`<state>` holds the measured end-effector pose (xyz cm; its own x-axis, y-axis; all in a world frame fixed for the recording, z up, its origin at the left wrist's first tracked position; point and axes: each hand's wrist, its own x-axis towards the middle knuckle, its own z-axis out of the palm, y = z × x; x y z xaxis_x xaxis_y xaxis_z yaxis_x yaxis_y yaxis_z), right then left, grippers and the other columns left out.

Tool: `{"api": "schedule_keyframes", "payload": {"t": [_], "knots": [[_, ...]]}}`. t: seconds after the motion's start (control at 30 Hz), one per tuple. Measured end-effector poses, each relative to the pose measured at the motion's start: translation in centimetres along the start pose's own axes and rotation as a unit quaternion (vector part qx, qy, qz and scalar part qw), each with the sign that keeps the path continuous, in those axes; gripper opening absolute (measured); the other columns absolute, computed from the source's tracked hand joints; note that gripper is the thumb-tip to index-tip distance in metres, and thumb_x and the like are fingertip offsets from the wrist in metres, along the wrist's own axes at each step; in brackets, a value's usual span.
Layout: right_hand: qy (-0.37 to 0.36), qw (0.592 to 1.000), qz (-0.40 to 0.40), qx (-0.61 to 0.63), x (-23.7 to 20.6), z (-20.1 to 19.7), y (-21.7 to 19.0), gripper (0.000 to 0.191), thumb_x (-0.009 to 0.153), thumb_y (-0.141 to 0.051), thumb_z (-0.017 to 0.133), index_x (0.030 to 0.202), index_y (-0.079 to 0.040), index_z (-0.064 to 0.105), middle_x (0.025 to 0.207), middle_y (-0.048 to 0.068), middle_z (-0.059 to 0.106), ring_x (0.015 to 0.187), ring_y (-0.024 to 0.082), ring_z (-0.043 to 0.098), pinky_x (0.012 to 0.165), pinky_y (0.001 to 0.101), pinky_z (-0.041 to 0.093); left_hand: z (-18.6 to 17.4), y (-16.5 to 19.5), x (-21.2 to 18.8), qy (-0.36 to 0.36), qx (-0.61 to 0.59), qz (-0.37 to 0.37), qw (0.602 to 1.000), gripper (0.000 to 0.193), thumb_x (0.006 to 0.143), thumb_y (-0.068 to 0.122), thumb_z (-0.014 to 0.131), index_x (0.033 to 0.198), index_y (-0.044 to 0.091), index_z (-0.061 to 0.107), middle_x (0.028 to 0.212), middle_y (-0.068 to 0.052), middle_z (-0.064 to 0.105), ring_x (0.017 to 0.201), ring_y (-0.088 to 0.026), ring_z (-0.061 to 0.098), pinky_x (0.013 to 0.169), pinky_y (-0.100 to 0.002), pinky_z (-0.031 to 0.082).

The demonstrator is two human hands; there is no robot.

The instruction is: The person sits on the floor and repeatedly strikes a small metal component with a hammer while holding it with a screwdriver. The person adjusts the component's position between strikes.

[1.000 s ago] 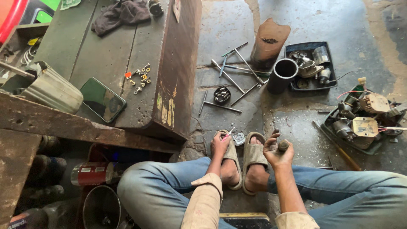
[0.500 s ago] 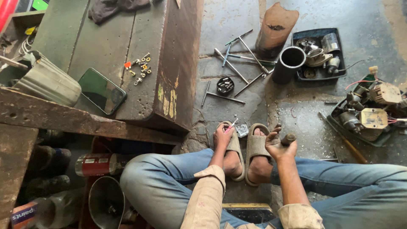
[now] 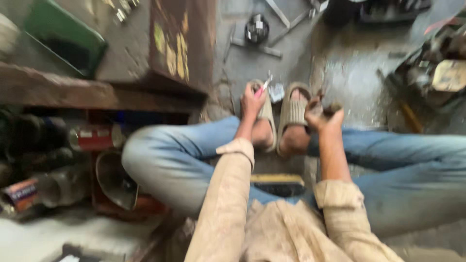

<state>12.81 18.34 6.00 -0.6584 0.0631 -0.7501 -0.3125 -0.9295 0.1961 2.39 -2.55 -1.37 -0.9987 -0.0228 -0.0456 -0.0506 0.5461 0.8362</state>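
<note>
1. L hand pinches a thin pink-handled tool, tip up, just over the L sandal.
2. R hand closed round a small dark part; too blurred to tell what kind.
3. Both hands over sandalled feet, R sandal between them, legs in jeans.
4. Beyond: round metal piece on concrete floor; cans under bench at left.
</note>
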Motion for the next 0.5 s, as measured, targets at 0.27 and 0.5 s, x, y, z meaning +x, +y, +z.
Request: {"api": "schedule_keyframes", "payload": {"t": [0.27, 0.5], "knots": [[0.038, 0.999, 0.000, 0.009, -0.5, 0.5, 0.8, 0.035, 0.097, -0.027, 0.047, 0.113, -0.002, 0.065, 0.102, 0.011, 0.075, 0.084, 0.020, 0.073, 0.070, 0.0338, 0.058, -0.5, 0.9, -0.4, -0.003, -0.096, 0.003, 0.995, 0.029, 0.077, 0.019, 0.082, 0.105, 0.012, 0.076, 0.096, -0.011, 0.078, 0.089, -0.028, 0.077, 0.080, -0.039, 0.060], [0.039, 0.999, -0.004, -0.019, 0.1, 0.3, 0.7, 0.038, 0.096, -0.027, 0.043, 0.113, -0.001, 0.064, 0.101, 0.010, 0.074, 0.086, 0.021, 0.071, 0.073, 0.0346, 0.059, 1.1, 0.7, -0.5, 0.033, -0.160, 0.007, 0.986, 0.058, 0.079, 0.009, 0.081, 0.131, 0.010, 0.057, 0.108, -0.009, 0.075, 0.101, -0.020, 0.074, 0.088, -0.033, 0.058]]}}
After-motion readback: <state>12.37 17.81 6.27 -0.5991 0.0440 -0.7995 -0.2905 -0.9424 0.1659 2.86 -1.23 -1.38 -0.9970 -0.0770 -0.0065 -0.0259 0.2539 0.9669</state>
